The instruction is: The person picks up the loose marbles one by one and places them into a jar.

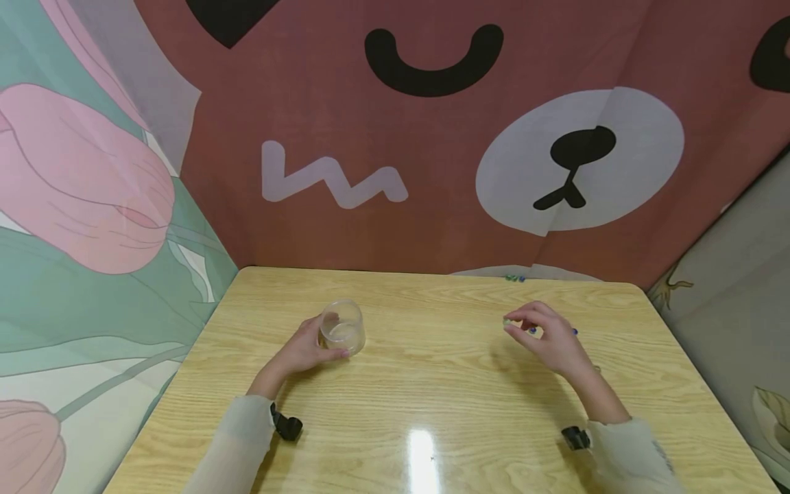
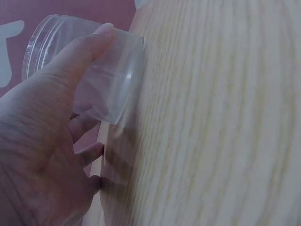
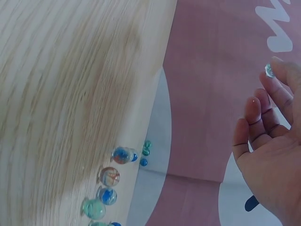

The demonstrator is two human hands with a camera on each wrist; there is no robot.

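Marble (image 1: 507, 321), pale green and glassy, is pinched between the thumb and forefinger of the right hand (image 1: 555, 343), raised above the tabletop (image 1: 395, 398). Beneath those fingers (image 3: 241, 134) lie several loose marbles (image 3: 109, 176); beyond the fingertips, two green marbles and a blue one (image 1: 515, 278) sit by the far edge. Well apart, the left hand (image 1: 305, 348) grasps a clear jar (image 1: 343, 333) between its thumb and fingers.
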